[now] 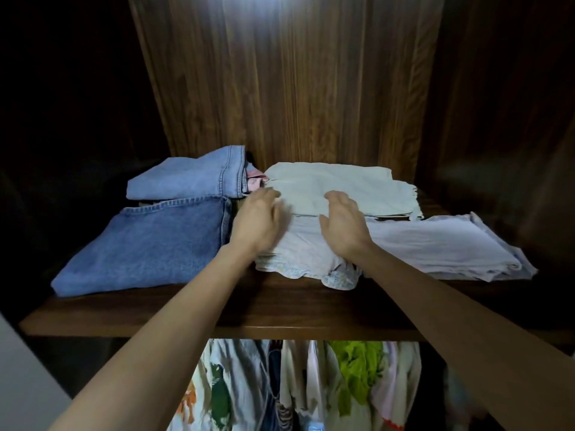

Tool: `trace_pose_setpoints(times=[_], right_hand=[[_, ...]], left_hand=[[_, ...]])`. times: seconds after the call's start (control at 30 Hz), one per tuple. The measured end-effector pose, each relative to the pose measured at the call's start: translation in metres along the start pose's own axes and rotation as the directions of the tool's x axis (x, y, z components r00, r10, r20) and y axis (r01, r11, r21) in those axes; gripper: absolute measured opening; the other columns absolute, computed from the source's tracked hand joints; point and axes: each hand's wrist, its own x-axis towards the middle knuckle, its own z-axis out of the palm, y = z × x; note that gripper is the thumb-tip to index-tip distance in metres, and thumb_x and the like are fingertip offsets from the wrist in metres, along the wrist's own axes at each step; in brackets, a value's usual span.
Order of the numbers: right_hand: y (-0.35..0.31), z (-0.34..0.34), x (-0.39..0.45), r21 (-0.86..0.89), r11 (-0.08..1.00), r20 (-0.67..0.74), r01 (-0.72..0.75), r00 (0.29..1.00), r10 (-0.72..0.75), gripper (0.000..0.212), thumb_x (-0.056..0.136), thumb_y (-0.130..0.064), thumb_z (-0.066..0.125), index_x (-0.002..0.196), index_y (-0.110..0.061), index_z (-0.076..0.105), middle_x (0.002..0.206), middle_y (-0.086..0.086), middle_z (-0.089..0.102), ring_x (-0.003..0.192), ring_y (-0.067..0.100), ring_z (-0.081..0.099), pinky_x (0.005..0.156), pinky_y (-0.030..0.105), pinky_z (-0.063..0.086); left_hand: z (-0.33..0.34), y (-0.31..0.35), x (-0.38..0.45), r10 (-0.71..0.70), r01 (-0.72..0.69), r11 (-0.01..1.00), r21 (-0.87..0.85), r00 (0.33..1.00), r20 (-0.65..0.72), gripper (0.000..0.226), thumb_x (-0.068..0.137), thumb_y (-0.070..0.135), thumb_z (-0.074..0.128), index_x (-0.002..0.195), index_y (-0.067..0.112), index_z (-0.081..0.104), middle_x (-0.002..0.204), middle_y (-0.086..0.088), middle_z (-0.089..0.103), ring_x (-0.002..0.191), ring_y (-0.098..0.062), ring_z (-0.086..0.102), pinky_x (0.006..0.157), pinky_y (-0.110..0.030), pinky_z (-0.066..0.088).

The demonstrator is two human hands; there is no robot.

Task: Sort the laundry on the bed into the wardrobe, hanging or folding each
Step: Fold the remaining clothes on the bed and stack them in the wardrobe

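You are pressing both hands, left hand [259, 219] and right hand [343, 227], fingers straight and loosely apart, on the folded white garment [305, 250] at the wardrobe shelf [217, 312] front edge; its overhanging hem is risking a slide off.

Both hands reach onto the wooden wardrobe shelf [174, 318]: the left hand [258, 223] and right hand [340, 227] rest with relaxed fingers on the near edge of a folded cream garment [339, 186], which lies on a folded white garment [298, 253]. Two folded pairs of blue jeans [146, 244] lie to the left, the lighter pair behind the darker, and a folded pale lilac garment [445, 244] lies to the right. Hanging clothes [311, 390] show below the shelf.
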Motion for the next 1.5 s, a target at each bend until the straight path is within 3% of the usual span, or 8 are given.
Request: trace_pose_setpoints(times=[0.13, 0.33, 0.53, 0.77, 0.97, 1.1, 1.37, 1.5], right_hand=[[0.001, 0.025, -0.009, -0.15, 0.982, 0.398, 0.119, 0.916, -0.05, 0.056, 0.103, -0.043, 0.022, 0.152, -0.015, 0.018, 0.16, 0.006, 0.011, 0.147, 0.02, 0.008, 0.119, 0.039, 0.002], [0.006, 0.034, -0.011, -0.191, 0.978, 0.437, 0.08, 0.899, 0.012, 0.055, 0.103, -0.045, 0.017, 0.15, -0.018, 0.024, 0.16, 0.003, 0.015, 0.147, 0.017, 0.009, 0.119, 0.042, -0.002], [-0.018, 0.015, -0.037, 0.042, 0.988, -0.128, 0.151, 0.981, -0.144, 0.03, 0.097, -0.023, 0.039, 0.086, -0.01, 0.064, 0.087, 0.008, 0.068, 0.084, 0.029, 0.06, 0.081, 0.038, 0.045], [-0.115, 0.025, -0.105, 0.213, 0.861, -0.127, 0.461, 0.887, -0.444, 0.023, 0.096, -0.028, 0.046, 0.078, -0.016, 0.054, 0.08, 0.01, 0.067, 0.08, 0.035, 0.06, 0.058, 0.033, 0.025], [-0.216, 0.069, -0.209, 0.451, 0.612, 0.126, 0.65, 0.632, -0.764, 0.016, 0.094, -0.026, 0.048, 0.09, -0.016, 0.06, 0.091, 0.006, 0.07, 0.09, 0.035, 0.062, 0.066, 0.038, 0.044], [-0.288, 0.087, -0.314, 0.556, 0.458, 0.302, 0.693, 0.345, -0.889, 0.016, 0.092, -0.026, 0.046, 0.092, -0.017, 0.059, 0.095, 0.008, 0.069, 0.095, 0.033, 0.061, 0.07, 0.035, 0.043], [-0.417, 0.092, -0.539, 0.647, 0.044, 0.377, 0.761, -0.269, -0.886, 0.018, 0.09, -0.02, 0.043, 0.092, -0.011, 0.059, 0.105, 0.017, 0.064, 0.097, 0.035, 0.06, 0.072, 0.034, 0.048], [-0.484, 0.091, -0.637, 0.569, -0.134, 0.428, 0.812, -0.432, -0.794, 0.027, 0.088, -0.02, 0.048, 0.11, -0.009, 0.061, 0.123, 0.015, 0.061, 0.112, 0.032, 0.059, 0.079, 0.032, 0.046]], left_hand=[[0.018, -0.006, -0.008, -0.064, 0.0, 0.992, 0.125, 0.859, 0.507, 0.055, 0.104, 0.042, 0.022, 0.149, 0.012, 0.032, 0.158, -0.007, 0.021, 0.148, -0.027, 0.008, 0.119, -0.038, 0.007], [0.027, -0.011, -0.014, -0.141, 0.039, 0.979, 0.2, 0.836, 0.529, 0.055, 0.104, 0.042, 0.019, 0.151, 0.015, 0.025, 0.161, -0.006, 0.012, 0.149, -0.023, 0.004, 0.119, -0.038, -0.001], [-0.023, 0.003, -0.049, -0.055, 0.067, 0.953, 0.295, 0.997, -0.048, 0.029, 0.095, 0.032, 0.047, 0.113, 0.015, 0.06, 0.113, -0.008, 0.062, 0.105, -0.031, 0.055, 0.088, -0.039, 0.036], [-0.121, -0.008, -0.171, -0.298, 0.387, 0.786, 0.483, 0.92, -0.253, 0.031, 0.09, 0.033, 0.045, 0.113, 0.018, 0.059, 0.109, -0.003, 0.065, 0.103, -0.03, 0.056, 0.082, -0.04, 0.037], [-0.202, -0.007, -0.366, -0.728, 0.703, 0.433, 0.564, 0.642, -0.241, 0.034, 0.096, 0.035, 0.045, 0.126, 0.021, 0.053, 0.125, 0.001, 0.06, 0.115, -0.024, 0.054, 0.092, -0.036, 0.04], [-0.25, 0.017, -0.496, -0.874, 0.809, 0.14, 0.571, 0.372, -0.313, 0.034, 0.095, 0.035, 0.047, 0.126, 0.021, 0.053, 0.125, 0.001, 0.06, 0.116, -0.026, 0.055, 0.09, -0.034, 0.043], [-0.337, 0.078, -0.708, -0.892, 0.795, -0.328, 0.511, -0.082, -0.445, 0.03, 0.093, 0.031, 0.05, 0.116, 0.014, 0.057, 0.118, -0.008, 0.063, 0.108, -0.032, 0.059, 0.083, -0.036, 0.048], [-0.388, 0.091, -0.806, -0.86, 0.704, -0.477, 0.526, -0.249, -0.446, 0.02, 0.09, 0.021, 0.05, 0.107, 0.012, 0.058, 0.118, -0.012, 0.062, 0.11, -0.033, 0.057, 0.075, -0.034, 0.039]])
